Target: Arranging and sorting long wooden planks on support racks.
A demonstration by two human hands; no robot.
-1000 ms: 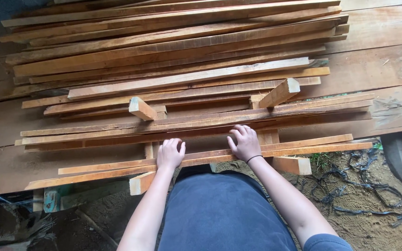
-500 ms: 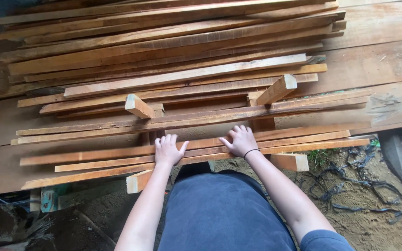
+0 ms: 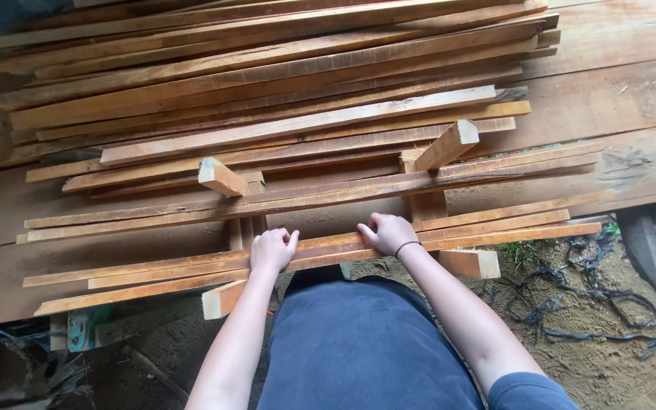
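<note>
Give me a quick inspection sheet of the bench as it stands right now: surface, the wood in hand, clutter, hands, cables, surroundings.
Surface: wide rough plank bench, worn, bare at the right side.
Job's things: three thin strips lie side by side at the near edge, across short cross blocks.
Clutter: big pile of long slats behind; two loose blocks sit tilted on it.
Hands: left hand and right hand both curled over the near strips, fingers on top.
Cables: nothing seen; tangled dark strapping lies on the ground at right.
Surroundings: sandy dirt ground, some grass, dark debris at lower left.
</note>
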